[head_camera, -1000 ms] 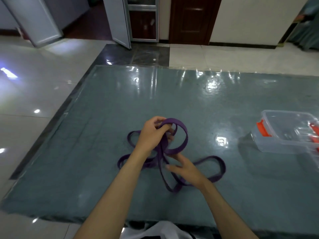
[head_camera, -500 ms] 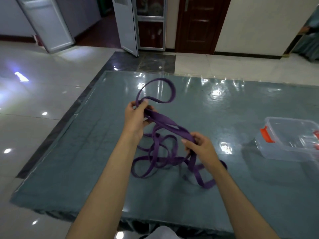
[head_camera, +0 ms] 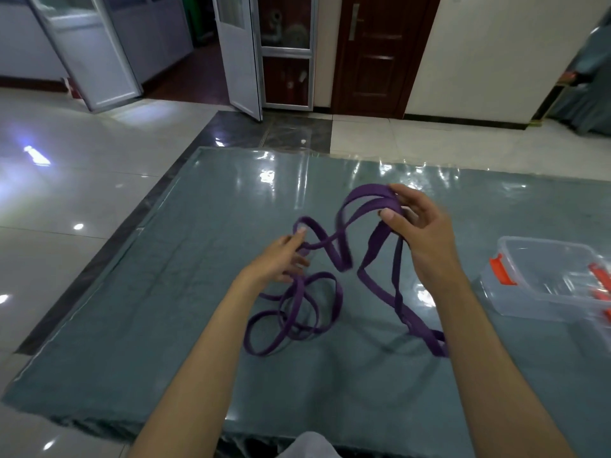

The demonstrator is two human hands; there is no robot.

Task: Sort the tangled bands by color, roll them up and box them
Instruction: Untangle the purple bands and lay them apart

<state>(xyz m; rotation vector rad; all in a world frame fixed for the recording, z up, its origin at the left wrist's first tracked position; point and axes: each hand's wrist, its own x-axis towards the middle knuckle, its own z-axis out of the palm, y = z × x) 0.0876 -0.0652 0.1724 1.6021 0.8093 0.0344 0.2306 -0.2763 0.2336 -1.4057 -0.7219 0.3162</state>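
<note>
Purple band (head_camera: 370, 259) is hanging in tangled loops between our two hands, its lower coils lying on the surface (head_camera: 165, 325) just below our left hand and a longer tail trailing down under our right wrist. Out beyond the right grip, well apart from the band, a clear plastic box (head_camera: 549, 285) with orange latches is sitting open on the same surface; nothing is lying between it and the band.

We are holding our right hand (head_camera: 420, 233) raised above the surface, thumb and fingers curled and pinching a doubled fold of the band at its highest point. We are keeping our left hand (head_camera: 281, 259) lower and nearer, fingers loosely spread and touching one loop; we cannot tell whether that grip is actually closing on it, as the fingers are blurred.

We are working over a grey-green cloth under a shiny clear film covering the surface. Past the far edge, glossy pale floor tiles are reflecting lights, and a dark wooden door (head_camera: 380, 54) and glass-panelled doors are standing against the back wall.
</note>
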